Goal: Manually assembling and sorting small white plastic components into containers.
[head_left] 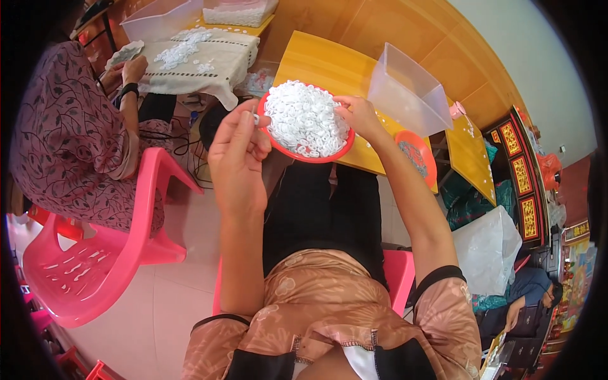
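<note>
A red bowl heaped with small white oval ring pieces sits at the near edge of the yellow table, above my lap. To the left of the bowl I hold up my left hand, its thumb and forefinger closed on one small white ring piece. A thin, metal-looking sliver shows at those fingertips, too small to name. My right hand is at the bowl's right side, its fingertips drawn together over the edge of the heap. What they pinch, if anything, cannot be made out.
An orange dish of small grey pieces lies right of my forearm. Behind it stands a clear plastic bin. At left, another person works at a cloth-covered table with white pieces; a pink chair stands nearby.
</note>
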{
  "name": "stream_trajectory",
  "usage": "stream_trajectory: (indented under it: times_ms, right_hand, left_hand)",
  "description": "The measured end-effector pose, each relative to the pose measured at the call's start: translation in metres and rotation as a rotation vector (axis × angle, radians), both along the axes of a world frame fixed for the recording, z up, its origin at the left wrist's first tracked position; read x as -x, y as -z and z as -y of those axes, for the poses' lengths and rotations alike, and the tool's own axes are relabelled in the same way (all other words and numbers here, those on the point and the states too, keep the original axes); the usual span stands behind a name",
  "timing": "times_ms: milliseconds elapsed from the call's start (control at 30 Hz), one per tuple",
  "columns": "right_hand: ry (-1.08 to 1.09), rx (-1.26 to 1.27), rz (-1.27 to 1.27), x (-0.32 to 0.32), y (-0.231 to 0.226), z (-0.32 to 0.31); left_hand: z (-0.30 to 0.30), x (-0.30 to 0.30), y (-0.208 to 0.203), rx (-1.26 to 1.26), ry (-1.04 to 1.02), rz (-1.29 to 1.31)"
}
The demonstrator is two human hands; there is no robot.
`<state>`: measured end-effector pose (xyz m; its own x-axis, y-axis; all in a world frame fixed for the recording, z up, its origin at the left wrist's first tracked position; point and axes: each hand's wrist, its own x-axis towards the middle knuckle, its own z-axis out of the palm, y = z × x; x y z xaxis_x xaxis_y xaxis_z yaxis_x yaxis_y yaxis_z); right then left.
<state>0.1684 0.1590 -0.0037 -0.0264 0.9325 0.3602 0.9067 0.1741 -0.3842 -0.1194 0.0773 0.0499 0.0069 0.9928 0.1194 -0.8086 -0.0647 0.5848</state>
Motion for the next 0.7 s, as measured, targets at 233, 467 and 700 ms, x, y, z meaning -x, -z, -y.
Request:
stream_trajectory:
  times_ms: [233,467,700]
  right_hand:
    - [-0.032,0.048,0.002,-0.005,0.017,-0.011]
    - [0.001,0.105,-0.358,-0.002,0.017,-0.006]
    - [-0.084,0.232,-1.346,0.045,-0.035,0.101]
  left_hand:
    - [0.002,-0.016,0.010,0.026,0.032,-0.045]
    - [0.003,-0.025,0.016,0.044,0.079,-0.096]
    - [0.021,-0.052,0.021,0.043,0.243,-0.155]
